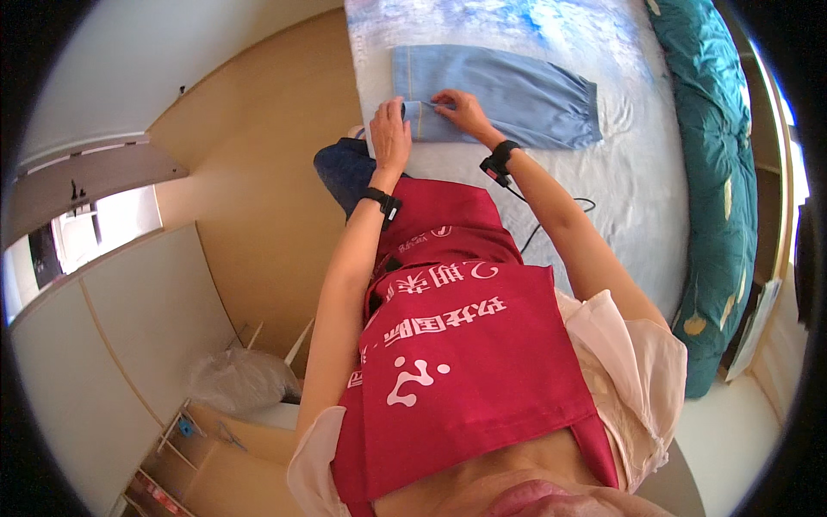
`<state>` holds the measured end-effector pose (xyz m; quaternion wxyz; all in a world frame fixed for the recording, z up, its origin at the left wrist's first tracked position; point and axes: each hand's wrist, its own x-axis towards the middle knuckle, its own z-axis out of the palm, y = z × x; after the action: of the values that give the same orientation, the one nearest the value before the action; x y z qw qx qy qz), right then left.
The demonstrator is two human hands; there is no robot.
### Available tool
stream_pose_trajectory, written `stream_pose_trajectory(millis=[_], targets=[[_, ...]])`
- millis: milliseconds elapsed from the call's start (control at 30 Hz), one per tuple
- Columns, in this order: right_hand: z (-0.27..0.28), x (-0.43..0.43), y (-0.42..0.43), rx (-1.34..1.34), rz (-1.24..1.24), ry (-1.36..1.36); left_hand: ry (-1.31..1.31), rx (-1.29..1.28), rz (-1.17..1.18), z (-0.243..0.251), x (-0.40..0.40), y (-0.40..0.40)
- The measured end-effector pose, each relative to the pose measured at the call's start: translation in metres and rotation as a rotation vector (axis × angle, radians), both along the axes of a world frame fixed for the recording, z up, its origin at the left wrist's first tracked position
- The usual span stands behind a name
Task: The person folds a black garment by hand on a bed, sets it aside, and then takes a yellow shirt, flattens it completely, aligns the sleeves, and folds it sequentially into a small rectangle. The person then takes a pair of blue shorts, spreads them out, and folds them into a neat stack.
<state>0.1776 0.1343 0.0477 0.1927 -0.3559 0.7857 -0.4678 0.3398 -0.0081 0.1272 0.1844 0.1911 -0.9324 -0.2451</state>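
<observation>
A light blue garment (pixel 504 84) with an elastic gathered end at the right and yellowish stitching near its left end lies on the bed sheet. It looks like a folded skirt or pair of trousers; I cannot tell which. My left hand (pixel 390 132) rests at its near left corner, fingers touching the cloth beside a small dark spot. My right hand (pixel 462 111) is over the near edge, thumb and fingertips close together at the cloth; whether they pinch it is unclear. Each wrist bears a black strap with a small device, and a cable runs from the right one.
The bed's sheet (pixel 639 187) is white and blue. A rolled teal quilt (pixel 717 213) lines its right side. Wooden floor (pixel 258 129) lies to the left. A clear plastic bag (pixel 239 381) and an open wooden box or drawer (pixel 232 459) are at lower left.
</observation>
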Motion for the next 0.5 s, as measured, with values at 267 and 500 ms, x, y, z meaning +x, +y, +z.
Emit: stream_pose_trajectory(millis=[267,500], targets=[[0.028,-0.005,-0.008,-0.059,0.014,0.068,-0.093,0.043,-0.354,-0.026,-0.007,0.001],[0.056,-0.007,0.051,-0.220,-0.166,0.163,-0.140,-0.010,-0.419,-0.019,-0.009,0.004]])
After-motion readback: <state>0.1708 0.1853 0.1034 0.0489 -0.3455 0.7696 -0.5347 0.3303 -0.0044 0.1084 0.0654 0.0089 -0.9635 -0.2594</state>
